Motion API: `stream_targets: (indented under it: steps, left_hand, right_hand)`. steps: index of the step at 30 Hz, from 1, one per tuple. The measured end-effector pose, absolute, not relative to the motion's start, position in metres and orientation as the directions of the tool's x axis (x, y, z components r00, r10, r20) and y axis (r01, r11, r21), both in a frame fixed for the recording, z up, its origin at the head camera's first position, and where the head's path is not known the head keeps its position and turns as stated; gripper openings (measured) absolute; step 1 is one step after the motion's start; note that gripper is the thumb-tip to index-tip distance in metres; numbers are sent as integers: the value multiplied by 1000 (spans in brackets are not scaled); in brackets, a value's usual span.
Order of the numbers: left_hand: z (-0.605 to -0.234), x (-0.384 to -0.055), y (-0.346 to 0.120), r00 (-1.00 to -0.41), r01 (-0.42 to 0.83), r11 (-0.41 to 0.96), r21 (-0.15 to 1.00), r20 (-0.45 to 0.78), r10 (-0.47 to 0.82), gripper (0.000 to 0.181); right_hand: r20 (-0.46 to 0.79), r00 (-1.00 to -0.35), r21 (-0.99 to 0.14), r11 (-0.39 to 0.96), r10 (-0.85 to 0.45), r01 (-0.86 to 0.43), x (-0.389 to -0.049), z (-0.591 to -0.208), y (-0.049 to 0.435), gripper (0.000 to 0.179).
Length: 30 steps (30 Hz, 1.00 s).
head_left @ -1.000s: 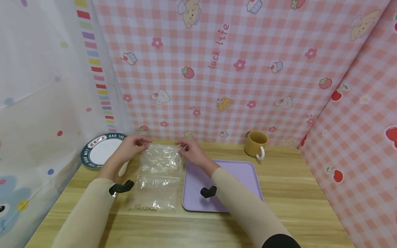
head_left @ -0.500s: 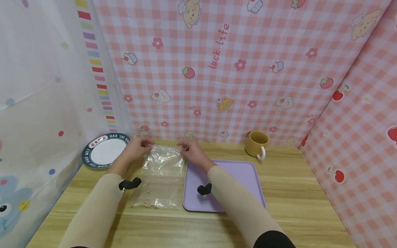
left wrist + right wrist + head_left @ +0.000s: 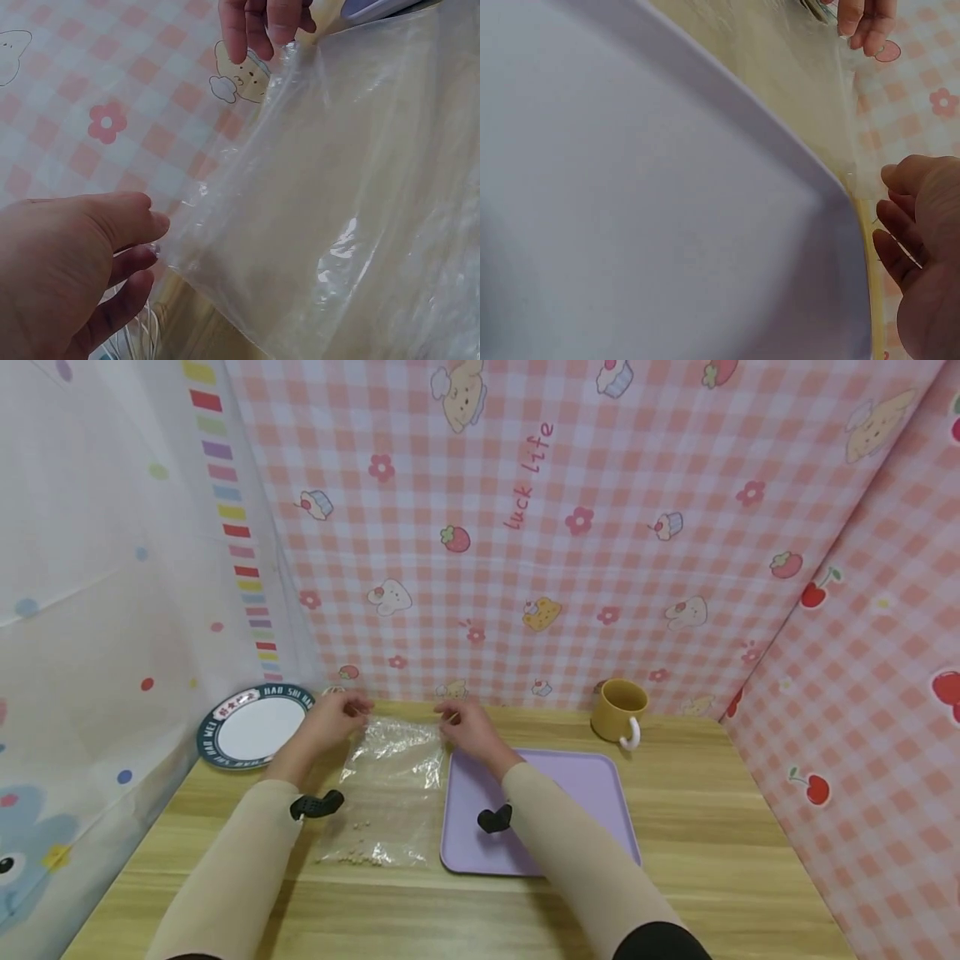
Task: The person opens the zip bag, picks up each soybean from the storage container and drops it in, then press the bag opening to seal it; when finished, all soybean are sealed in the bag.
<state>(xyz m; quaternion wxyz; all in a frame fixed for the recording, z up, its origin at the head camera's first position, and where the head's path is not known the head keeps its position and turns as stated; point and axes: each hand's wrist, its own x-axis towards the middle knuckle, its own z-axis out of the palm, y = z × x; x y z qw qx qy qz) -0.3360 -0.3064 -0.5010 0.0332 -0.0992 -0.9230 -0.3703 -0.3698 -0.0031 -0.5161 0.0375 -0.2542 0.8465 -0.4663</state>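
Note:
A clear plastic bag [image 3: 393, 793] lies along the wooden table, with several small pale pellets [image 3: 360, 858] near its front end. My left hand [image 3: 339, 717] pinches the far left corner of the bag between thumb and fingers, as the left wrist view shows up close. At the far right corner, my right hand [image 3: 468, 727] pinches the bag's edge with its fingertips. Between the two hands the far edge of the bag [image 3: 300, 187] is stretched out, slightly raised in the left wrist view. The right wrist is over the lilac tray [image 3: 577, 802].
A white plate [image 3: 258, 731] with a dark lettered rim stands behind the left forearm. Thin wire loops [image 3: 139, 334], like a whisk's, show under the left hand. A mustard mug [image 3: 620, 710] with a white handle is at the back right. Patterned cloth walls enclose the table [image 3: 712, 860].
My left hand and forearm have shifted slightly right, hiding a white handle seen earlier. Some pellets have spread from their row at the front end. The bag's far part has shifted and wrinkled differently.

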Motion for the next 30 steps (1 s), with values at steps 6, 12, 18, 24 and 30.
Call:
stream_targets:
  steps: [6,12,18,24,30]
  left_hand:
    - [-497,-337,-304,-980,199,690,696,144,138,25]
    - [-493,-338,-301,-979,205,680,704,137,152,27]
    - [-490,-332,-293,-960,280,684,674,181,214,27]
    - [-483,-313,-283,-922,386,712,587,259,287,42]
    - [-477,-290,-272,-882,453,783,426,340,326,68]
  right_hand:
    - [184,-886,-823,426,-425,-376,-371,-514,5,32]
    - [224,-880,-824,402,-418,-400,-370,-513,21,34]
    - [266,-870,-810,393,-415,-435,-365,-507,47,33]
    - [314,-833,-722,455,-455,-521,-355,-497,83,35]
    - [370,-795,-544,582,-480,-604,-340,-484,118,38]
